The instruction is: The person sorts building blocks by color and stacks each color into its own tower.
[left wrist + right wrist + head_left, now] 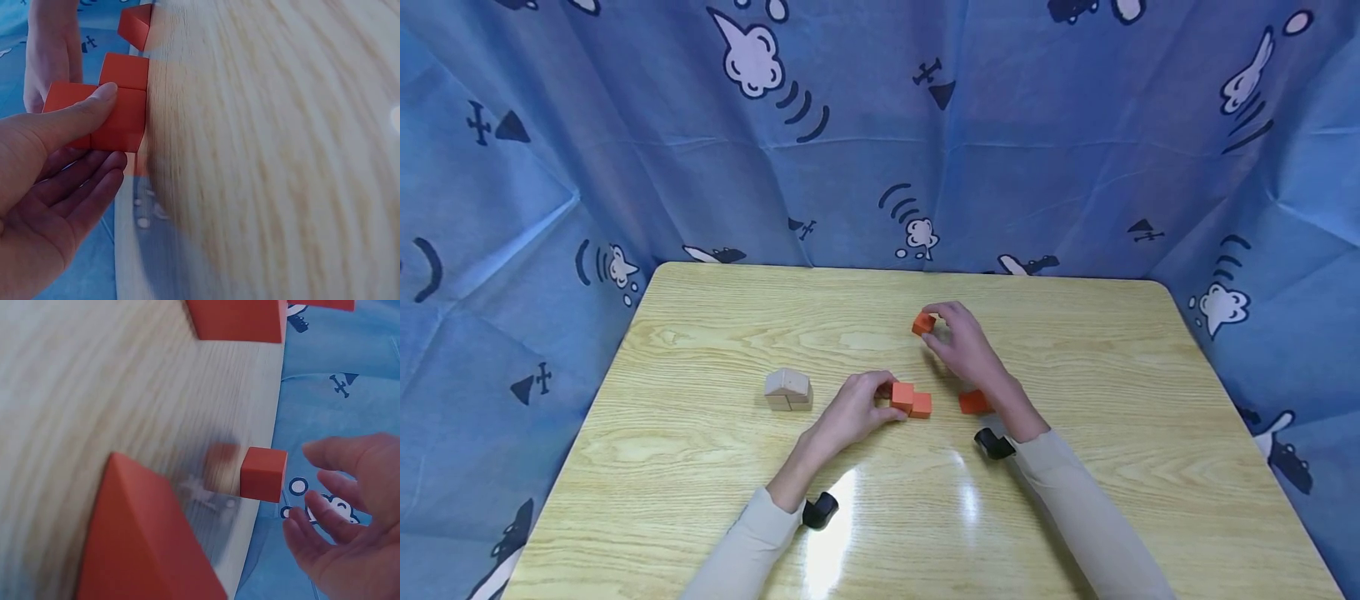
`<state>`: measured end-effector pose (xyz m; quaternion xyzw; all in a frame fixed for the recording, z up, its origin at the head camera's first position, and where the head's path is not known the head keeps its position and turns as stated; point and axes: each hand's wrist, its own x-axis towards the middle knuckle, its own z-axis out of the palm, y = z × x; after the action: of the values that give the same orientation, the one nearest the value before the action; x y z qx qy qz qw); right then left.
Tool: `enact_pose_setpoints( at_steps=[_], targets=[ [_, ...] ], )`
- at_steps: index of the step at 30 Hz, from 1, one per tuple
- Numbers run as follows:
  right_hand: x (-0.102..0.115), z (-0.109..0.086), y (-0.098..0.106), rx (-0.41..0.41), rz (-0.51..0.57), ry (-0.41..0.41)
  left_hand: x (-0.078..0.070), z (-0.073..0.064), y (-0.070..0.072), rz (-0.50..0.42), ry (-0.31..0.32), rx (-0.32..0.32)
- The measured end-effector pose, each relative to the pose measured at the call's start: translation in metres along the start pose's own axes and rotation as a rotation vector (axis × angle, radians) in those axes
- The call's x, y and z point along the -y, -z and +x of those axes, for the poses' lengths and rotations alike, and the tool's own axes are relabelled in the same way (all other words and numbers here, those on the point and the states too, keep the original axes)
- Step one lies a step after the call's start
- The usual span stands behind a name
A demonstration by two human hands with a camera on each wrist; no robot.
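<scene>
My left hand [880,406] grips a stepped orange block piece [912,401] on the wooden table [715,333]. In the left wrist view its thumb [94,103] lies across the piece [122,94] and the fingers curl under it. My right hand [942,323] hovers by a small orange cube [923,323] farther back. The right wrist view shows the fingers [340,462] spread and a little apart from the cube [264,474]. A third orange block [973,402] lies under my right wrist and looms large as the near orange block [144,544].
A beige wooden block cluster [787,389] stands left of my left hand. Blue patterned cloth [880,150] hangs behind and beside the table. Bare tabletop stretches at the front and far right.
</scene>
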<state>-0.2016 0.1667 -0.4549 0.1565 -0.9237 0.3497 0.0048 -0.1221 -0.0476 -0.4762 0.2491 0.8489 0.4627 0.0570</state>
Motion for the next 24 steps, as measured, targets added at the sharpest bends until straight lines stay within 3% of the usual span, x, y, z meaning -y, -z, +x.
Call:
enact_pose_setpoints(
  at_steps=[12,24],
  targets=[
    [-0.001,0.015,-0.009,0.128,-0.072,-0.084,-0.002,-0.001,0.000,-0.018,0.017,0.002],
    [-0.005,0.018,-0.012,0.136,-0.060,-0.102,0.000,0.000,0.000,-0.028,0.016,-0.003]
  ],
)
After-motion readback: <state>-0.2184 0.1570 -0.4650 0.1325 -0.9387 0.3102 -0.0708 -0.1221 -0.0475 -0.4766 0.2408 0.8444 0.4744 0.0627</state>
